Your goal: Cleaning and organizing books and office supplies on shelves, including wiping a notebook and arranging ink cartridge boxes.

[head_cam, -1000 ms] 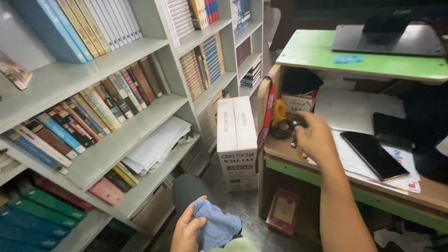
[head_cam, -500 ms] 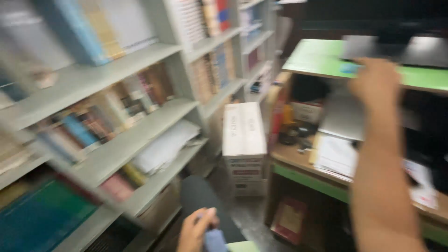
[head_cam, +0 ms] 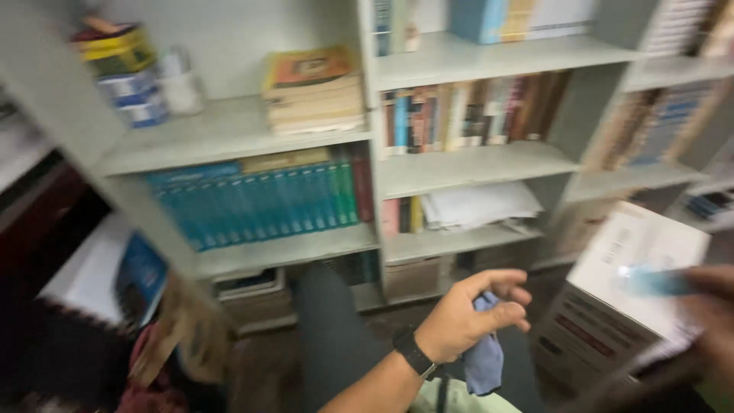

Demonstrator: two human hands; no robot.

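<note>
left hand (head_cam: 468, 315) clenched round blue cloth (head_cam: 484, 359), hanging low in front of bookshelf (head_cam: 474, 164). right hand (head_cam: 711, 313) blurry at right edge by white box (head_cam: 627, 298), grip impossible to tell tbh.

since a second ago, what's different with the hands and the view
The camera swung left, from the desk to the bookshelves. The right hand, which was out at the desk, has come back close and now holds a small bluish thing, too blurred to tell what. The left hand has risen in the picture and still grips the blue cloth. The white box still stands on the floor.
</note>
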